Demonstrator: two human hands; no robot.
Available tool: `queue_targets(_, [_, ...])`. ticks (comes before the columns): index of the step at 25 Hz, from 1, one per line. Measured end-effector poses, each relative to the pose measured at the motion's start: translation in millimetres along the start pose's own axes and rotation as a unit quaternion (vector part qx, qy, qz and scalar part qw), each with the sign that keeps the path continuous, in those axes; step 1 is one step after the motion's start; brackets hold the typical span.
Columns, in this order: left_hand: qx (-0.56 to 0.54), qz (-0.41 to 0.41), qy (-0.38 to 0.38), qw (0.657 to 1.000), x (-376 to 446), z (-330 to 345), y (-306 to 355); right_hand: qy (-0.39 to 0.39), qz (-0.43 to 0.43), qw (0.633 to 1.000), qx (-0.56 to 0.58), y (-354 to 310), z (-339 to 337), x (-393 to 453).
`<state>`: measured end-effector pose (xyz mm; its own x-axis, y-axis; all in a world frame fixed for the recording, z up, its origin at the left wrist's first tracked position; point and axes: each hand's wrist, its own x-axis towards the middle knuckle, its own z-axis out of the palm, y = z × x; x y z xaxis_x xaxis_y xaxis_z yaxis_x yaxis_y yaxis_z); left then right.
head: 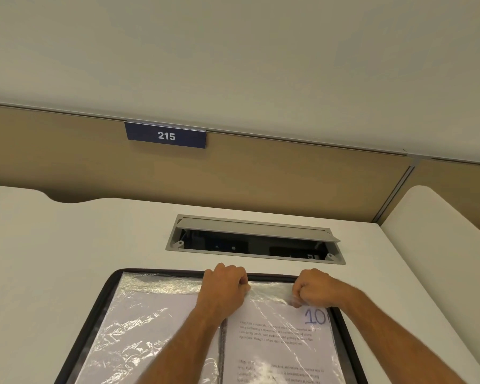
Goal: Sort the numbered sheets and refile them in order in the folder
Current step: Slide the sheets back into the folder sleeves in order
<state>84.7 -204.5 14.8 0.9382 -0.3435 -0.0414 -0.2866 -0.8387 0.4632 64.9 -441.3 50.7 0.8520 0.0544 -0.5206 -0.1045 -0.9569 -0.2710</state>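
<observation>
An open display folder (94,322) with a black zip edge lies flat on the white surface (67,239), near the person, and its lower part runs out of the picture. Both of its pages are clear plastic sleeves, wrinkled and shiny. The left sleeve (150,322) holds a sheet whose blank white side faces up. The right sleeve (275,309) holds a printed sheet (277,353) with several short blocks of text, and a large handwritten "10" (315,316) in blue ink stands at its top right corner. The left hand (224,286) lies over the spine of the folder at the top; its fingers are curled and they pinch the top edge of the right sleeve near its inner corner. The right hand (312,289) is also curled into a loose fist and it pinches the same top edge further to the right, just above and left of the "10". I cannot tell if the fingers hold only the plastic or also the sheet inside. Behind the folder a grey cable hatch (255,239) is set into the surface, its lid tilted up, with dark sockets inside. On the beige partition (288,176) at the back hangs a dark blue plate (166,135) with the number 215.
</observation>
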Motion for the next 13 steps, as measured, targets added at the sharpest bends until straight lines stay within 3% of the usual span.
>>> queue_targets(3, [-0.019,0.002,0.012,1.0,-9.0,1.0,-8.2,0.04,0.015,0.999,-0.014,3.2,2.6,-2.0])
queue_targets(6, [-0.013,0.011,0.021,1.0,-26.2,0.2,-21.5,0.118,0.011,0.986,0.117,14.2,11.3,-12.0])
queue_targets(9, [0.001,0.029,0.044,0.999,-48.7,1.8,-38.0,0.169,0.021,0.971,0.168,20.2,23.4,-28.8])
queue_targets(13, [0.04,0.028,0.068,0.997,-85.0,3.8,-65.4,0.212,0.032,0.914,0.345,23.8,42.4,-51.6])
